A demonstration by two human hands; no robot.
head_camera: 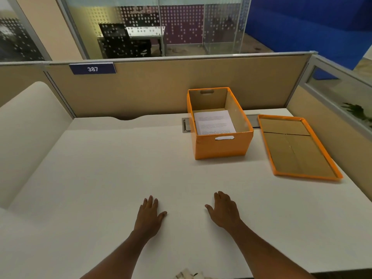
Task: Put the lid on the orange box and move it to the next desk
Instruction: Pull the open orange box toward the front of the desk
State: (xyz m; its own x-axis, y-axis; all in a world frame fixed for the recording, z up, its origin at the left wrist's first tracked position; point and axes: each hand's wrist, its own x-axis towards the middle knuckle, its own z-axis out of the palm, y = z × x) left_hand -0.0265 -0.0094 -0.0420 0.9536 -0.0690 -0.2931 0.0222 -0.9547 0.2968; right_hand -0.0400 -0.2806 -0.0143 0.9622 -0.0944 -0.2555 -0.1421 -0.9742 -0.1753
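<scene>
An orange box [221, 147] stands open at the back right of the white desk [120, 178], with printed sheets of paper [214, 121] lying inside. Its orange lid [296, 148] lies upside down on the desk just to the right of the box, brown inside facing up. My left hand [150, 213] and my right hand [224, 210] rest flat on the desk near the front, palms down, fingers apart, holding nothing. Both hands are well short of the box.
A tan partition [181, 87] with a blue "387" sign [92, 69] runs along the back and the right side. A grey cable tray [186, 125] sits behind the box. A low cream divider [26, 125] stands at the left.
</scene>
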